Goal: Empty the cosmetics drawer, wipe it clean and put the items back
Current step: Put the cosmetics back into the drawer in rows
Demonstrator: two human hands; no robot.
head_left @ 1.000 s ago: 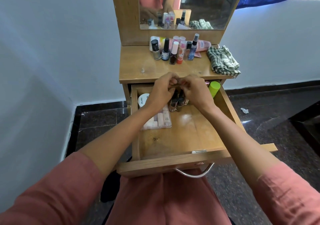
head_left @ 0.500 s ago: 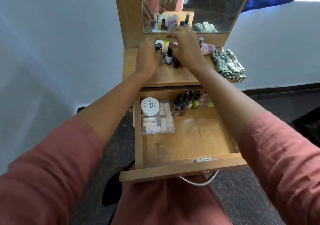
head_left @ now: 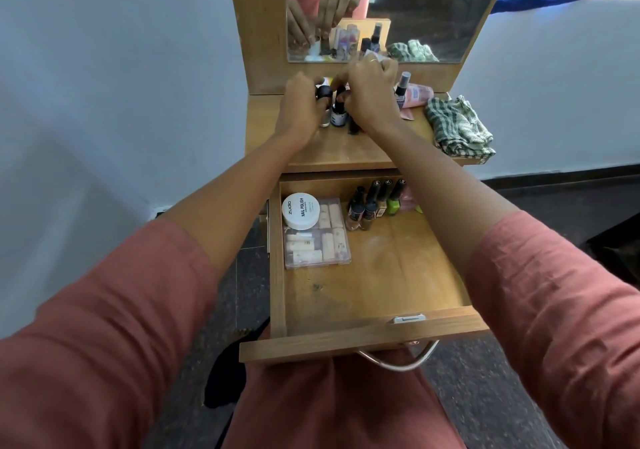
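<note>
Wooden dressing table (head_left: 346, 152), open drawer (head_left: 381, 275), white walls (head_left: 104, 68), dark floor (head_left: 485, 396)

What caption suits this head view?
Left hand and right hand hold bottles on the dresser top above the open drawer of nail polishes, a white jar and a clear case.

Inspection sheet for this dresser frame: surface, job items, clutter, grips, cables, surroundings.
surface: dresser top, wooden, carries bottles and a pink tube.
job's things: drawer open; white tub, clear case and nail polish bottles in its back half; front floor bare, smudged.
clutter: checked cloth at the top's right edge.
grips: left hand holds black-capped bottle; right hand curled over the bottles, hold hidden.
cables: nothing seen.
surroundings: mirror, white wall, dark floor.
</note>
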